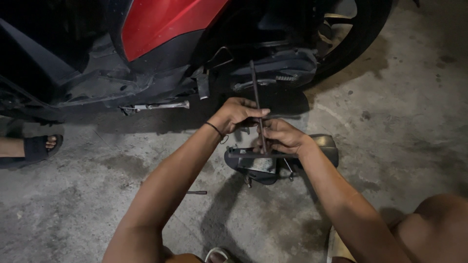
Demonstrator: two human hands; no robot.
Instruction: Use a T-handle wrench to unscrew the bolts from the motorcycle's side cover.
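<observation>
Dark plastic cover panel (312, 146) sits just below the middle of the frame, flat-ish on the concrete floor (404, 112) and already off the red scooter (165, 24) that fills the top of the frame; so the removal part looks done to me, and whatever's left is work on the panel itself, though I can't tell if a fastener is going in or coming out; the scooter's rear wheel (360, 29) is upper right, and its side stand (161, 105) pokes out left of centre; someone else's sandalled foot (36, 146) shows at the far left edge; left hand (236, 114) is curled round the upper part of a long T-handle wrench (257, 104), thumb along the shaft; right hand (282, 136) is pinching the same shaft lower down, right over the panel, so both hands are gripping the tool and it stands nearly upright on the panel; a small loose bolt (197, 193) lies on the floor lower left of the panel, well apart from both hands.
</observation>
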